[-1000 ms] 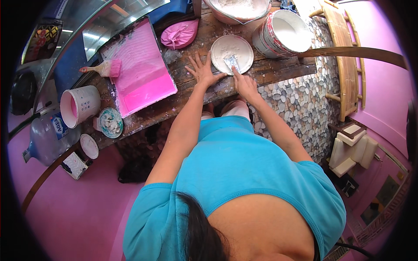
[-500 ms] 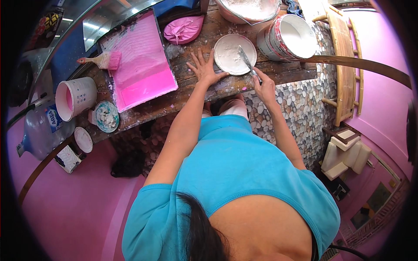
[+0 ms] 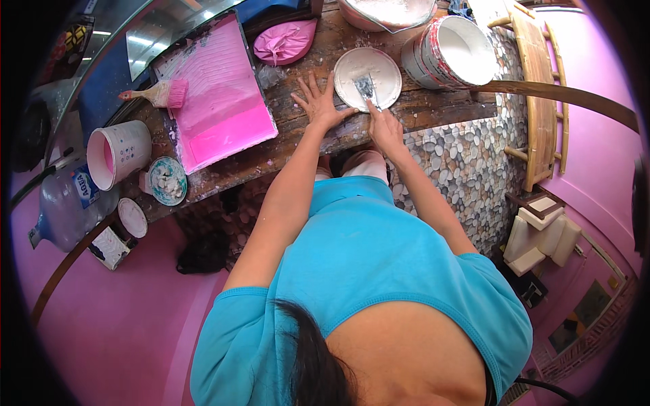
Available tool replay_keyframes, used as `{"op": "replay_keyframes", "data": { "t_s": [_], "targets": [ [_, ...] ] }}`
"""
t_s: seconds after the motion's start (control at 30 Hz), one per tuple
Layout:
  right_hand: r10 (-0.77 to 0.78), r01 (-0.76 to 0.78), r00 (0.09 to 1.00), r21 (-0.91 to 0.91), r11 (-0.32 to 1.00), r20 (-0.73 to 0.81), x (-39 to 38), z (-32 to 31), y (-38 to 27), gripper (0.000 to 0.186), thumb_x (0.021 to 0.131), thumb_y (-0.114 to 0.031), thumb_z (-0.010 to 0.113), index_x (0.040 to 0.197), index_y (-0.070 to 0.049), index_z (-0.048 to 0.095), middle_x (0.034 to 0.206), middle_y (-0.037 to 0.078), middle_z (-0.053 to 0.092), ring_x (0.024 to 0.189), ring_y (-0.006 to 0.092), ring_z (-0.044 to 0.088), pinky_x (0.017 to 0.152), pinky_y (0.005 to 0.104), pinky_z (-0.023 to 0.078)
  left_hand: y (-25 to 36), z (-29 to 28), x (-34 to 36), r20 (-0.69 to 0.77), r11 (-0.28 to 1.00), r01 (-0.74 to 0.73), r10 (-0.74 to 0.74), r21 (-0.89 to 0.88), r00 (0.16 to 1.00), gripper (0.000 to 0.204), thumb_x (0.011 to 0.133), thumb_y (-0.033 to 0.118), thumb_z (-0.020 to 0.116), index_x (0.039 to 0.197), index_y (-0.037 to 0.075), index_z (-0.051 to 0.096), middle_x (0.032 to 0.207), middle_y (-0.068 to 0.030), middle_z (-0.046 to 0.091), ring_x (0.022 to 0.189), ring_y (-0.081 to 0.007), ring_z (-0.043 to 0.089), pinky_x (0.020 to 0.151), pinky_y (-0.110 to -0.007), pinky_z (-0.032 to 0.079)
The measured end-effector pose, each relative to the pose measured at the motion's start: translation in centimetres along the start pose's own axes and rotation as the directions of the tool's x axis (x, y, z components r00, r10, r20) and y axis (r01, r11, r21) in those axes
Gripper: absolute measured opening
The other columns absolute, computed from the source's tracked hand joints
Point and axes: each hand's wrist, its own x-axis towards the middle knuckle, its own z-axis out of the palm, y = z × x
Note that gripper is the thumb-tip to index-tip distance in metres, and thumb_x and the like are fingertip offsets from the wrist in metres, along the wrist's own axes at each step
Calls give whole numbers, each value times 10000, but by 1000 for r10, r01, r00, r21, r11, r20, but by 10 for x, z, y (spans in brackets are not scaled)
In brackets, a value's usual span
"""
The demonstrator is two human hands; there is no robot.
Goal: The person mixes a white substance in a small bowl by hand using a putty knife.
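Pink wall (image 3: 602, 135) and pebble-patterned floor (image 3: 460, 162) surround a paint-flecked wooden table (image 3: 440, 114), at whose near edge the person works with two bare hands. A shallow round plate (image 3: 342, 61) of white paste (image 3: 380, 66) lies on the tabletop, directly ahead of the body, a position presumably chosen for easy reach by both arms. Right hand (image 3: 387, 128): closed around the handle of a flat scraper (image 3: 365, 86), with the index finger laid forward toward the blade, probably to direct pressure; the blade rests over the paste, angled away from the person. Left hand (image 3: 321, 108): open and empty, fingers spread on the wood, the thumb reaching to the plate's edge. Such a stance would brace the body and could check sliding; whether the thumb actually presses the rim cannot be told. To the plate's right stands a white bucket (image 3: 421, 59) with red smears, and beyond it a basin (image 3: 365, 19) of pale material, both near the scraper side. At left, a tray (image 3: 258, 81) holds pink paint (image 3: 230, 128); a brush (image 3: 162, 94) lies across its side, bristles inward, perhaps so that drips fall into the tray.
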Motion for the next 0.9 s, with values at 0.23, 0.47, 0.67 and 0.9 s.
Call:
{"op": "replay_keyframes", "data": {
  "t_s": [0.23,0.47,0.67,0.9],
  "targets": [
    [-42,42,999,27,999,-14,4,5,-2,458,843,-110,524,1300,-132,554,803,252,601,759,434,626,702,527,492,-1,-1,0,6,1000,18,-18,11,1000,1215,504,684,778,1507,310,202,1572,-181,-67,1415,-449,-160,1062,-687,-77],
    [-52,52,999,-27,998,12,10,12,2,486,854,-116,505,1340,-114,504,828,257,604,777,446,615,712,535,484,4,-2,1,-41,1000,-16,16,-6,999,1212,505,687,777,1506,307,211,1570,-191,-54,1416,-447,-156,1061,-690,-69],
    [23,-10,979,-66,998,204,-15,-19,-6,496,852,-127,521,1347,-123,504,829,243,616,770,429,623,702,535,482,1,-6,1,48,999,44,-45,27,998,1224,506,673,786,1511,311,187,1572,-183,-67,1417,-449,-153,1061,-692,-65],
    [32,-29,997,-48,998,65,16,-2,0,521,831,-112,535,1348,-165,508,838,245,618,731,423,631,667,538,492,2,-4,1,-17,1000,-2,2,-15,1000,1222,495,671,789,1507,301,213,1572,-188,-58,1417,-450,-149,1064,-688,-69]
  ]
}}
